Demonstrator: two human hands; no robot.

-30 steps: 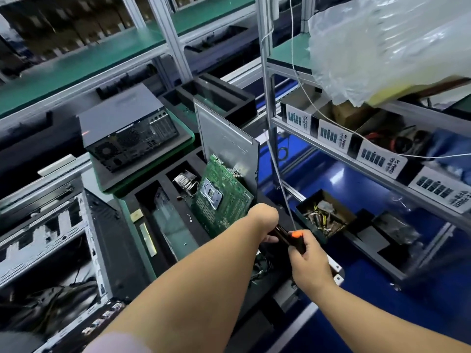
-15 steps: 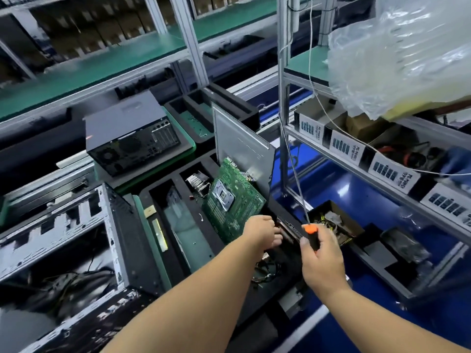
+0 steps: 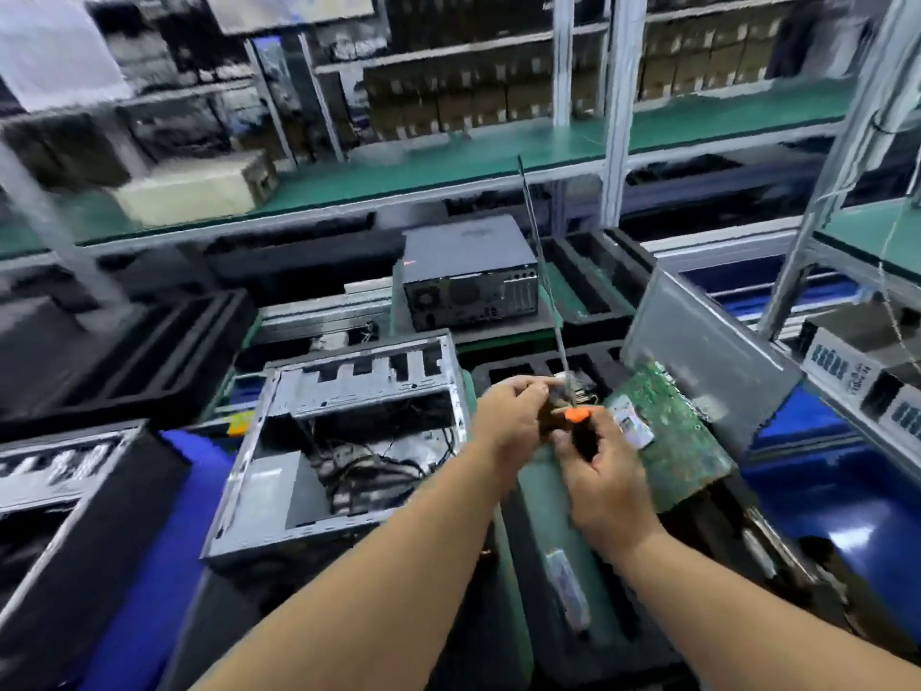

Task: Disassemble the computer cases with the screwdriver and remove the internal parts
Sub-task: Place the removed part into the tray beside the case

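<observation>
Head view: both hands meet over the foam parts tray, screwdriver in the right.

The right hand (image 3: 605, 478) is curled round the black, orange-collared screwdriver (image 3: 578, 426), shaft pointing up and away, probably kept ready for the next screw. The left hand (image 3: 516, 416) pinches something small at the shaft's base; blur hides what. The open computer case (image 3: 349, 441) lies left of the left hand, cables still inside. The removed motherboard (image 3: 668, 441) leans just right of the right hand, propped against a grey side panel (image 3: 707, 351). Bin labels (image 3: 842, 371) further right are unreadable.
</observation>
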